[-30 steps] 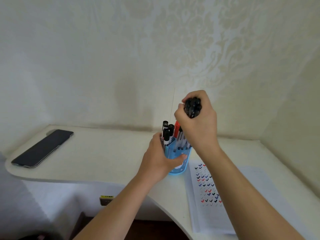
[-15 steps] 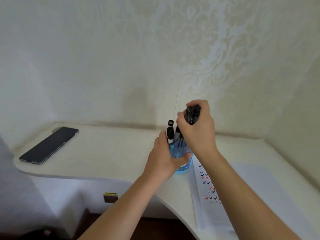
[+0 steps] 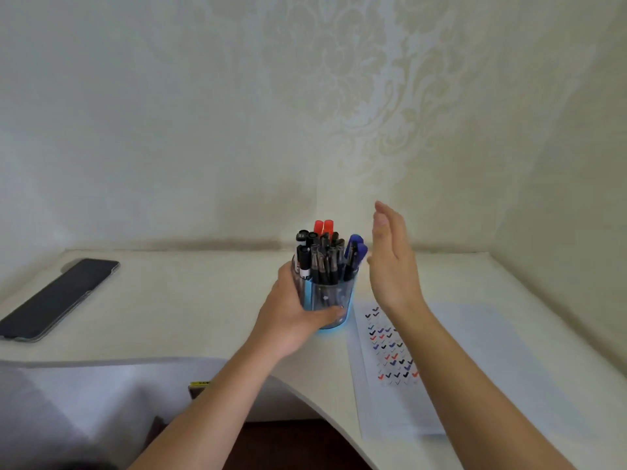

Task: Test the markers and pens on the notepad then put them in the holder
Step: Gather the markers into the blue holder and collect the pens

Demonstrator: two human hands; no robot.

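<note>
A clear blue holder point(image 3: 334, 300) stands on the white desk, filled with several pens and markers point(image 3: 325, 257) with black, red and blue caps. My left hand point(image 3: 291, 313) grips the holder from the left, thumb across its front. Just right of the pens, my right hand point(image 3: 390, 262) is raised with straight fingers and holds nothing. The notepad point(image 3: 458, 364) lies to the right of the holder, its left part covered with small black, red and blue check marks; my right forearm crosses it.
A dark phone point(image 3: 57, 298) lies flat at the desk's far left. The desk point(image 3: 190, 307) sits in a corner, with walls behind and to the right. Its front edge curves inward below my left forearm.
My right hand has let go of the bundle of pens, which now stands in the holder, and has opened and moved off to the right. My left hand still grips the holder.
</note>
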